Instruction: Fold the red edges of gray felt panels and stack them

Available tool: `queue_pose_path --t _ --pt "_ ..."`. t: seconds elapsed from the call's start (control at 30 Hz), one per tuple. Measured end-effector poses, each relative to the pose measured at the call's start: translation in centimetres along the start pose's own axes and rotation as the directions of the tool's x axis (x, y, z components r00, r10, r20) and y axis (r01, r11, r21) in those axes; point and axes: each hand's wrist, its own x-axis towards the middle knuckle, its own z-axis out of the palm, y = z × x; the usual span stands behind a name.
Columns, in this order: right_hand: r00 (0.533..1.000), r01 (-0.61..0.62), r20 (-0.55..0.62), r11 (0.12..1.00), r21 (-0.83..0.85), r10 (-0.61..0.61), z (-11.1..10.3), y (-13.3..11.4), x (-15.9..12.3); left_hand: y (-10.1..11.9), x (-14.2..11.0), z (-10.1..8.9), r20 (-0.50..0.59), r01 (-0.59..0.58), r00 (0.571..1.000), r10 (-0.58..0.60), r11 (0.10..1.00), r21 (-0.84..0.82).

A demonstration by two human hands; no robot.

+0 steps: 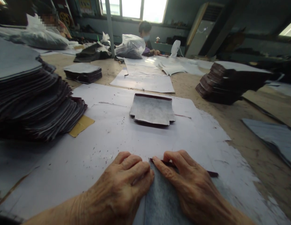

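Observation:
A cut leather-like panel (163, 200) lies before me on the white sheet, pale fuzzy backing up, a dark brown strip folded over along its far edge. My right hand (189, 179) pinches that folded edge, thumb on top and fingers curled behind. Its right end sticks out past my knuckles. My left hand (124, 181) is closed, its fingers curled together and pressed at the panel's left corner. The near part of the panel runs out of view. Just beyond my hands sits a small stack of similar panels (151, 109), their far edge folded dark.
At left rises a tall stack of panels (30, 103) beside a yellow-brown card scrap (82, 125). Another stack (230, 82) stands at right, a smaller one (83, 73) behind. Plastic bags (130, 45) and a seated person (145, 37) are across the table; another person is at far left.

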Motion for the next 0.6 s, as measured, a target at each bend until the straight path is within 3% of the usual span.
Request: queue_pose_path --t 0.33,0.47,0.53,0.6 --pt "0.998 -0.031 0.057 0.997 -0.068 0.035 0.2 -0.3 0.3 0.2 0.5 -0.3 0.014 0.002 1.000 -0.002 1.000 0.005" --pt "0.984 -0.134 -0.108 0.989 0.063 0.140 0.0 0.1 -0.3 0.2 0.3 0.0 -0.086 0.005 0.996 -0.009 0.999 -0.044" --pt "0.962 -0.191 -0.169 0.972 0.134 0.213 -0.3 0.2 -0.6 0.3 0.1 0.0 -0.071 0.020 0.997 -0.025 0.997 -0.071" --pt "0.966 -0.172 -0.170 0.977 0.128 0.193 -0.5 0.1 -0.8 0.3 0.0 -0.1 -0.031 0.037 0.999 -0.040 0.995 -0.090"
